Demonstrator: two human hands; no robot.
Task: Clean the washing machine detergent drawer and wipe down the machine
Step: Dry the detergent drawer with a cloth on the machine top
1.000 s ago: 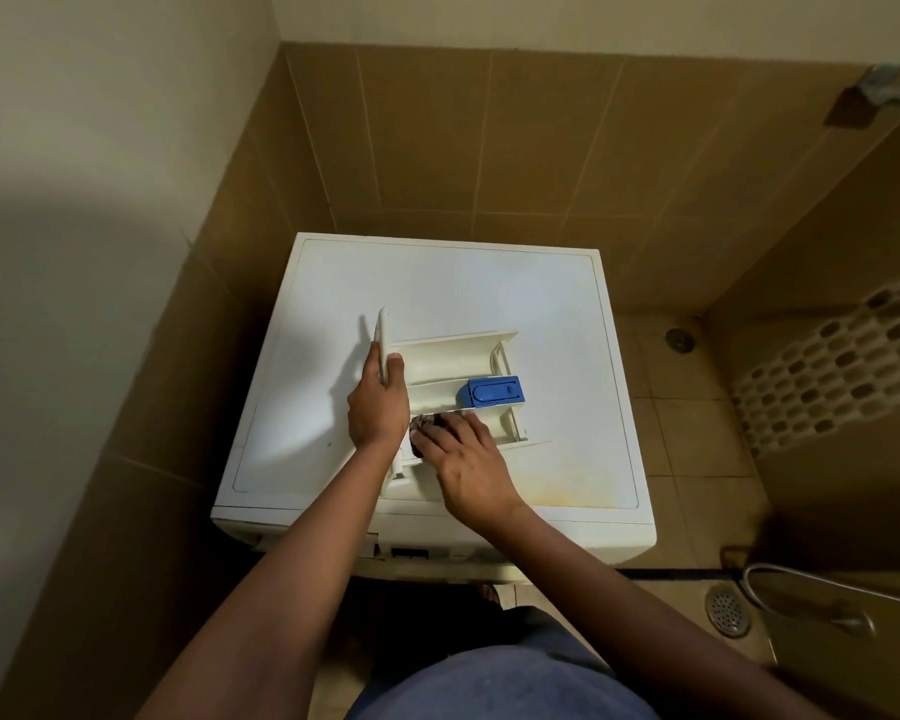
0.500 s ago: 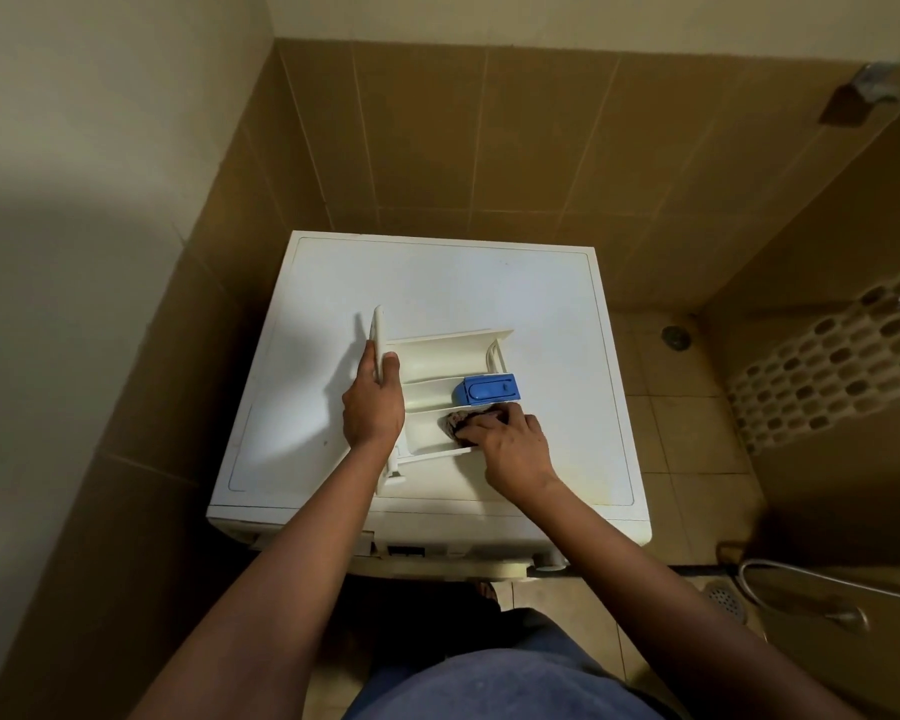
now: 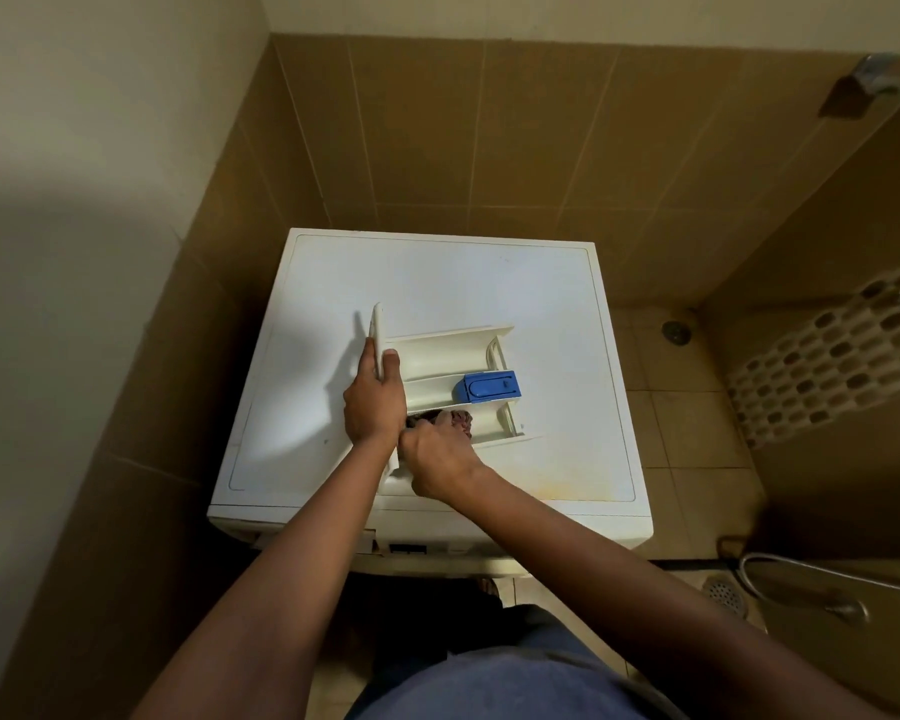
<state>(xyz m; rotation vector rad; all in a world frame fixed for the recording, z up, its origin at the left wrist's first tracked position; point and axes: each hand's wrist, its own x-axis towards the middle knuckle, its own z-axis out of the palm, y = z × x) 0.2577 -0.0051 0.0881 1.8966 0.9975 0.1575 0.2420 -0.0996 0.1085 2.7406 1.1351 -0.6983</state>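
The white detergent drawer (image 3: 448, 353) lies on top of the white washing machine (image 3: 437, 272), its front panel standing upright at the left. A blue insert (image 3: 486, 387) sits in its middle compartment. My left hand (image 3: 374, 402) grips the drawer's front panel, thumb inside and fingers behind. My right hand (image 3: 437, 454) holds a dark reddish cloth (image 3: 458, 420) pushed into the left end of the nearest compartment, close against my left hand. Most of the cloth is hidden under my fingers.
The machine stands in a corner of brown tiled walls (image 3: 489, 137). To the right is tiled floor with a round drain (image 3: 675, 331), a second drain (image 3: 723, 592) and a metal hose (image 3: 801, 584). A yellowish stain (image 3: 562, 478) marks the machine top's front right.
My right hand has slid the cloth back left along the nearest compartment, toward my left hand, after reaching right half a second ago. My left hand keeps its hold on the panel.
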